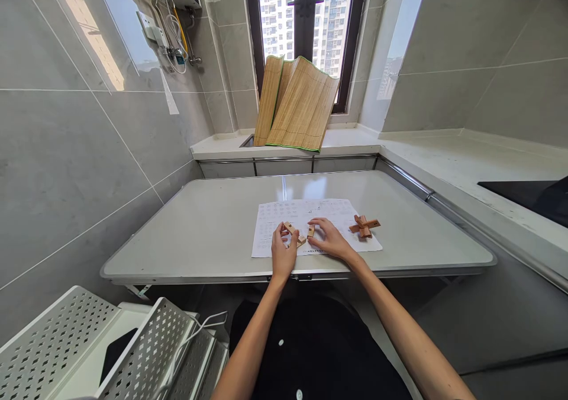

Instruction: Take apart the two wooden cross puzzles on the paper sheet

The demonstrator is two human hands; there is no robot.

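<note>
Over the printed sheet, wooden pieces are being finger-pinched by the left hand and a small block by the right hand; light, stiff handling is being suggested, flat sides being best gripped.

A folded straw mat is standing before the window; low on the left, a white cable is trailing over a white rack.

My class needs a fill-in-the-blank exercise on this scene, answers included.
1. The left hand holds pale pieces made of ____.
2. The printed sheet lies on the white ____.
3. The reddish-brown cluster sits near the sheet's ____ edge.
4. The slatted mat stands in front of the ____.

Missing words: wood; table; right; window.
</note>
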